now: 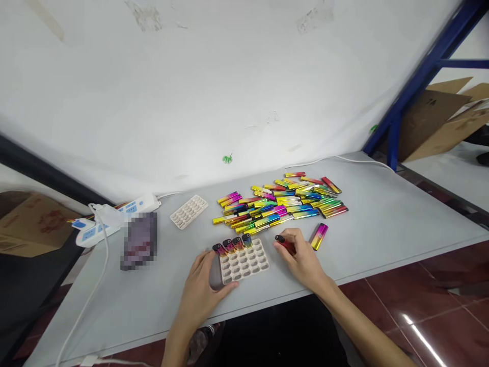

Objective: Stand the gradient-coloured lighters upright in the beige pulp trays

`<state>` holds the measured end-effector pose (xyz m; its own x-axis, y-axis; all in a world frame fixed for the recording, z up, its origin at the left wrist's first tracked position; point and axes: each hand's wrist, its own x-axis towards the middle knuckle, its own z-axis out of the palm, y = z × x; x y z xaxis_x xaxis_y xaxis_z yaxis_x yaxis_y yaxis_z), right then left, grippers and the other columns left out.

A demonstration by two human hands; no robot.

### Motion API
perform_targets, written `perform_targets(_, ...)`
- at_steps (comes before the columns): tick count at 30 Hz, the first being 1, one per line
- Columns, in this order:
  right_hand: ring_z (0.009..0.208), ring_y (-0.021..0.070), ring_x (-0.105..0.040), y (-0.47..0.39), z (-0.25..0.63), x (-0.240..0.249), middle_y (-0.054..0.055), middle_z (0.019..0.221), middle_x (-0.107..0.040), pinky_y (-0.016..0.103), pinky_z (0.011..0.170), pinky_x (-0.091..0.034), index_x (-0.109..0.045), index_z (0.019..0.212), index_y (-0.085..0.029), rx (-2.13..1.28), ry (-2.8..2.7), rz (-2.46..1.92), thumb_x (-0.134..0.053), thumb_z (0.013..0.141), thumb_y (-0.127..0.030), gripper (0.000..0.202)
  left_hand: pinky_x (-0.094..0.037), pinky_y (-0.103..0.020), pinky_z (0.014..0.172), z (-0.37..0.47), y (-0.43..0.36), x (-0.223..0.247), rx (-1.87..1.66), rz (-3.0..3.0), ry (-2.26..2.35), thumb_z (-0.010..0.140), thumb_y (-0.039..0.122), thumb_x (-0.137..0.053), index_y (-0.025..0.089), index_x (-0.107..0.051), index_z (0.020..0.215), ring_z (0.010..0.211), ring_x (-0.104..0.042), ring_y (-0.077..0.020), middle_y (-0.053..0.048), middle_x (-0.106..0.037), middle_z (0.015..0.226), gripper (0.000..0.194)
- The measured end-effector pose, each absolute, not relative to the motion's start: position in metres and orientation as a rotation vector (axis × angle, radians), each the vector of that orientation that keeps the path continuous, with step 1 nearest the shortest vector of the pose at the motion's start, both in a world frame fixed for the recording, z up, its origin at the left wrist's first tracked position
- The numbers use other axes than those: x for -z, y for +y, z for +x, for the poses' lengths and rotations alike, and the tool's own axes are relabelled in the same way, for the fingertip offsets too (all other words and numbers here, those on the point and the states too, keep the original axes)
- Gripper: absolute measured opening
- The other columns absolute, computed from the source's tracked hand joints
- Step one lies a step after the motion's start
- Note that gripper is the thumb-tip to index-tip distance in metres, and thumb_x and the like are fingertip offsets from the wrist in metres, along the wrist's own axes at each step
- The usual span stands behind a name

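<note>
Dark characters reading "7A" point(431, 102) stand on the open brown cardboard box point(420, 125) at the right. The red print point(55, 222) on the brown cardboard box at the left point(28, 239) is too blurred to read.

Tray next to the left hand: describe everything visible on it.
The tray is off-white, looks like moulded plastic or pulp, roughly rectangular, with rows of oval slots. It lies flat on the grey table, slightly skewed. Four shiny, black-topped pieces stand in the far row, filling it from the left; the other visible slots are empty. The left hand curves round its left side, thumb at the near edge; contact is hard to confirm.
</note>
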<state>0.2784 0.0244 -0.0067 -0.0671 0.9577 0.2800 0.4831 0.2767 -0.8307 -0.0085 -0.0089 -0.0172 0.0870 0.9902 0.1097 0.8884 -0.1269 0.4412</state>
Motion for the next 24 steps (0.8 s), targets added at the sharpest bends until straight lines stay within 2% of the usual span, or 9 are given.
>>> perform_targets(3, 0.057, 0.0145, -0.051, 0.0229, 0.2792, 0.0008, -0.002, 0.066, -0.056, 0.026, 0.055, -0.039, -0.052, 0.09, -0.023, -0.704, -1.785, -1.353, -0.045, 0.098, -0.044, 0.023, -0.043, -0.055, 0.109, -0.0088, -0.0091, 0.0178, -0.555, 2.093, 1.889, 0.076, 0.056, -0.069, 0.02, -0.044, 0.135, 0.136, -0.045, -0.0351, -0.014, -0.054, 0.138, 0.074)
perform_targets(5, 0.053, 0.0126, -0.042, 0.0226, 0.2798, -0.0015, -0.004, 0.058, -0.045, 0.026, 0.053, -0.032, -0.043, 0.069, -0.022, -0.707, -1.808, -1.358, -0.04, 0.099, -0.045, 0.038, -0.042, -0.054, 0.109, -0.0089, -0.0093, 0.0177, -0.556, 2.086, 1.893, 0.076, 0.056, -0.069, 0.02, -0.045, 0.135, 0.136, -0.044, -0.0351, -0.014, -0.054, 0.139, 0.074)
perform_targets(7, 0.051, 0.0114, -0.035, 0.0227, 0.2804, -0.0009, -0.004, 0.054, -0.035, 0.026, 0.052, -0.027, -0.032, 0.06, -0.021, -0.735, -1.768, -1.367, -0.037, 0.099, -0.046, 0.046, -0.042, -0.055, 0.109, -0.0086, -0.0094, 0.017, -0.555, 2.073, 1.899, 0.075, 0.055, -0.069, 0.02, -0.046, 0.135, 0.136, -0.045, -0.0352, -0.014, -0.054, 0.139, 0.074)
perform_targets(9, 0.05, 0.011, -0.033, 0.0227, 0.2812, 0.0018, -0.004, 0.053, -0.03, 0.026, 0.051, -0.025, -0.028, 0.059, -0.021, -0.785, -1.715, -1.388, -0.034, 0.099, -0.047, 0.048, -0.043, -0.055, 0.108, -0.0082, -0.0093, 0.016, -0.551, 2.063, 1.898, 0.075, 0.055, -0.069, 0.02, -0.046, 0.135, 0.136, -0.045, -0.0352, -0.014, -0.054, 0.139, 0.073)
perform_targets(14, 0.049, 0.0116, -0.034, 0.0225, 0.2836, 0.006, -0.004, 0.052, -0.032, 0.027, 0.051, -0.024, -0.031, 0.058, -0.021, -0.804, -1.683, -1.405, -0.03, 0.099, -0.046, 0.049, -0.044, -0.054, 0.108, -0.0081, -0.0087, 0.0149, -0.561, 2.052, 1.899, 0.074, 0.055, -0.07, 0.021, -0.047, 0.135, 0.135, -0.046, -0.035, -0.013, -0.055, 0.138, 0.074)
perform_targets(24, 0.05, 0.011, -0.031, 0.0239, 0.2832, 0.0055, -0.003, 0.052, -0.03, 0.027, 0.051, -0.023, -0.028, 0.058, -0.021, -0.788, -1.635, -1.442, -0.032, 0.099, -0.047, 0.048, -0.042, -0.055, 0.108, -0.0076, -0.0089, 0.0163, -0.548, 2.068, 1.907, 0.075, 0.057, -0.069, 0.021, -0.046, 0.135, 0.136, -0.045, -0.0355, -0.013, -0.055, 0.138, 0.074)
